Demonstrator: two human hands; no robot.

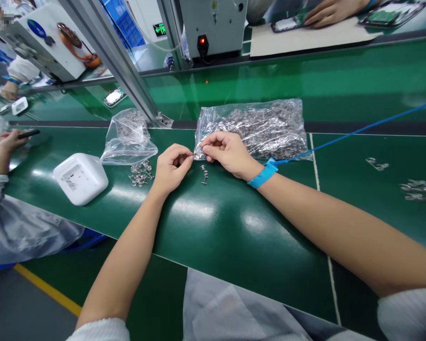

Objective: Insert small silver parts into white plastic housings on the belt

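My left hand and my right hand face each other over the green bench, each closed in a pinch. A small shiny metal part shows at the left fingertips. Between my right thumb and forefinger is something tiny, mostly hidden by the fingers. Just below lies a short row of small metal parts. Behind my right hand rests a clear zip bag full of similar parts. A loose pile of metal parts lies left of my left hand. A blue wrist strap circles my right wrist.
A smaller clear bag and a white plastic housing sit at left. More metal pieces lie far right. The strap's blue cord crosses rightward. A metal post rises behind; co-workers' hands are across the bench and at left.
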